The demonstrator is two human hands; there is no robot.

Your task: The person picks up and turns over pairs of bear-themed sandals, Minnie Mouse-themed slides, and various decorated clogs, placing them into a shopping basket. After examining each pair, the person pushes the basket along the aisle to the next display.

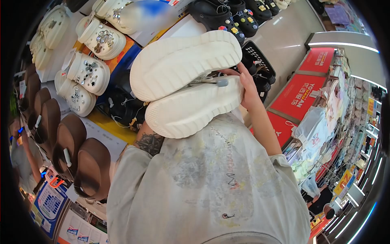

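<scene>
A pair of white clogs (187, 65) is held up in front of my chest, ribbed soles turned toward me. Between the two clogs shows a small grey tag (222, 82) on a cord. My right hand (248, 89) is closed on the clogs at their right end, its fingers reaching between and behind them. My left forearm (149, 140), marked with a tattoo, comes up under the lower clog. The clogs hide the left hand itself, so its fingers cannot be made out.
White clogs with charms (88, 72) and brown clogs (92, 168) line the display at left. Black clogs (211, 14) stand at the top. A black basket (260, 61) holds dark shoes. Right of me are red sign panels (298, 95) and hanging clothes (317, 126). A person (323, 201) is farther off.
</scene>
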